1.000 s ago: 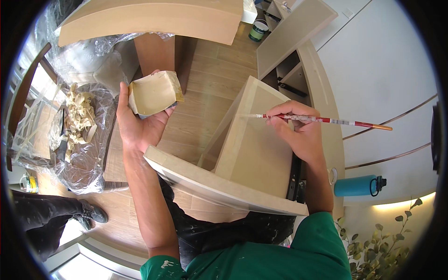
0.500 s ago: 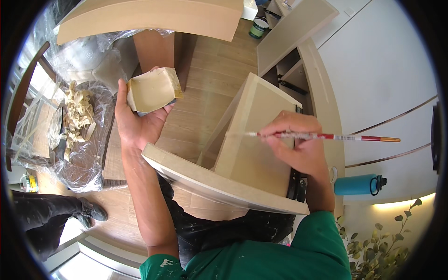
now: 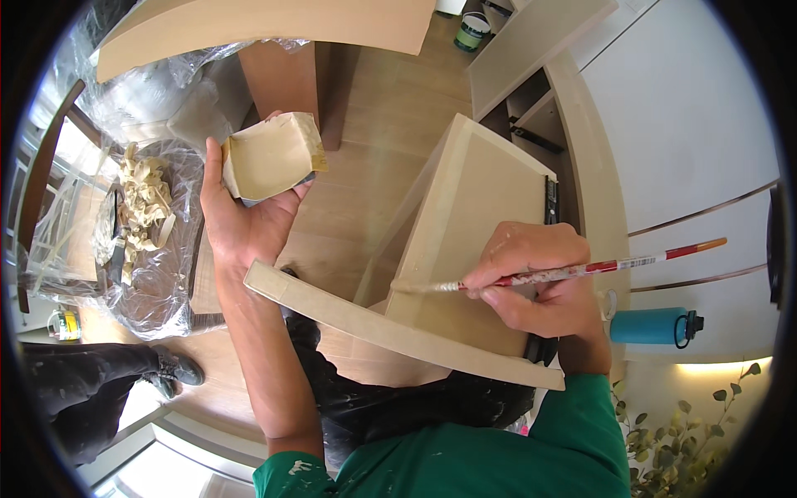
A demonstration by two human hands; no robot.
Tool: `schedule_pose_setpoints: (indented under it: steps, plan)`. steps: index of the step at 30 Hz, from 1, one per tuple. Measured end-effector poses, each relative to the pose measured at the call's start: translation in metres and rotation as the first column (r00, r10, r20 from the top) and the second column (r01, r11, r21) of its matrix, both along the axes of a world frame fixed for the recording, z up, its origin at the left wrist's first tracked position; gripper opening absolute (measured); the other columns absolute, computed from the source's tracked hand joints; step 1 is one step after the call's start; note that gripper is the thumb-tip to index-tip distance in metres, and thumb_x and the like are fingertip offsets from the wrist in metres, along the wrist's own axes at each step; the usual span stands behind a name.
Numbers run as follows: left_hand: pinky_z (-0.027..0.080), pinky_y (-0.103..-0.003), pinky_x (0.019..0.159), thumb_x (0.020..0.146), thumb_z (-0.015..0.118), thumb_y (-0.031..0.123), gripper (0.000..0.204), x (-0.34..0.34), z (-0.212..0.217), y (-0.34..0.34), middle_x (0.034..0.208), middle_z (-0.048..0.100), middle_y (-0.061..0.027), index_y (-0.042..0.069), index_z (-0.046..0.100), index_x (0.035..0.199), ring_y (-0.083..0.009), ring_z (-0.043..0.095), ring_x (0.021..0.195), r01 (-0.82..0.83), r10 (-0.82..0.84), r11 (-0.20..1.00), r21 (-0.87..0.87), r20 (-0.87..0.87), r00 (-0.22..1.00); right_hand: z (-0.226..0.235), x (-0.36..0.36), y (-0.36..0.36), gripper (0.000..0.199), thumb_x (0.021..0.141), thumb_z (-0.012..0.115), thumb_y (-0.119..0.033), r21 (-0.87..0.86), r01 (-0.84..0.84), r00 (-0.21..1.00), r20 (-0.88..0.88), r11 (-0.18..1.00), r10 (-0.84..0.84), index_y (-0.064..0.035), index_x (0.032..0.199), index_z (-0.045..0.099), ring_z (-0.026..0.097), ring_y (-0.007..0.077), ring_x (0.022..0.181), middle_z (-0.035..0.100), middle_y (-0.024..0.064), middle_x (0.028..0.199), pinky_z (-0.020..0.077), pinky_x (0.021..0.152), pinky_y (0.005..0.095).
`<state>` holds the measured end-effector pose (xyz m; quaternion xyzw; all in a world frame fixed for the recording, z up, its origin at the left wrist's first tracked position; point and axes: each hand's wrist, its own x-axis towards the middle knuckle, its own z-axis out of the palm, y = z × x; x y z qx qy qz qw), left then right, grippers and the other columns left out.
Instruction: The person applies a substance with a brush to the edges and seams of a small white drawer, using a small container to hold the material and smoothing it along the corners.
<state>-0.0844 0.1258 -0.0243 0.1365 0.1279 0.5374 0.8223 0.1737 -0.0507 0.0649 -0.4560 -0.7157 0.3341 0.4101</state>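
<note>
In my left hand (image 3: 251,217) rests a small open box of cream paint (image 3: 276,158), its sides cut low and its rim smeared. My thumb lies along its near side and my other fingers pass beneath. My right hand (image 3: 535,274) pinches a thin paintbrush (image 3: 639,262) with a red and white, paint-flecked handle. The brush's bristles touch the upper left edge of a pulled-out beige drawer (image 3: 444,224). The drawer's front panel (image 3: 398,328) crosses in front of my body. A black drawer runner (image 3: 550,199) shows along its right side.
A blue bottle (image 3: 647,326) stands on the cabinet top to the right, near a leafy plant (image 3: 697,440). At left, plastic wrap (image 3: 170,290) and crumpled masking tape (image 3: 148,199) cover a seat. Another person's legs (image 3: 91,382) stand lower left. A paint bucket (image 3: 472,31) sits farther off.
My right hand and the brush have moved nearer along the drawer's edge, towards the front panel. The left hand and its box have hardly shifted.
</note>
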Motion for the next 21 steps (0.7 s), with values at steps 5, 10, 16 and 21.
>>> schedule_pose_setpoints:
  steps: [5,10,16,21]
  plan:
    - [0.05,-0.054,0.103,0.111,0.036,0.051,0.062,0.005,0.005,-0.001,0.141,0.059,-0.0183,-0.001,0.049,0.143,-0.0349,0.058,0.13,-0.027,0.025,0.999,-0.037,-0.061,0.998,-0.009,0.008,0.006,0.02,0.078,0.074,0.007,-0.018,-0.001,0.99,-0.143,1.0,-0.002,0.0011,0.096,0.077,0.066,0.0145,0.068,0.074,0.0091,0.08,0.0496,0.062,0.0264]
    - [0.049,-0.055,0.105,0.111,0.034,0.053,0.063,-0.004,-0.009,0.003,0.144,0.058,-0.0173,0.003,0.046,0.148,-0.035,0.056,0.132,0.075,-0.074,0.996,0.05,-0.007,0.997,-0.013,-0.003,0.006,0.015,0.071,0.076,-0.003,-0.001,0.085,0.963,-0.258,0.996,-0.083,0.0018,0.085,0.078,0.062,0.0183,0.062,0.071,0.0112,0.07,0.0484,0.058,0.0283]
    - [0.047,-0.058,0.107,0.111,0.032,0.053,0.064,-0.009,-0.014,0.007,0.151,0.053,-0.0168,0.003,0.043,0.15,-0.0357,0.051,0.139,0.129,-0.129,0.991,0.043,0.002,0.992,-0.029,-0.002,0.011,0.016,0.071,0.073,0.006,0.102,-0.004,0.932,-0.361,0.995,0.04,0.0068,0.086,0.078,0.056,0.0155,0.049,0.066,0.0113,0.062,0.0393,0.043,0.0246]
    - [0.041,-0.061,0.114,0.112,0.035,0.044,0.062,-0.014,-0.017,0.011,0.162,0.038,-0.023,0.001,0.035,0.157,-0.0435,0.039,0.148,0.169,-0.171,0.982,0.09,0.014,0.985,-0.028,-0.011,0.011,0.02,0.069,0.073,0.014,0.121,-0.016,0.922,-0.381,0.992,0.062,0.0086,0.088,0.077,0.054,0.0145,0.044,0.064,0.0099,0.064,0.036,0.039,0.0233]
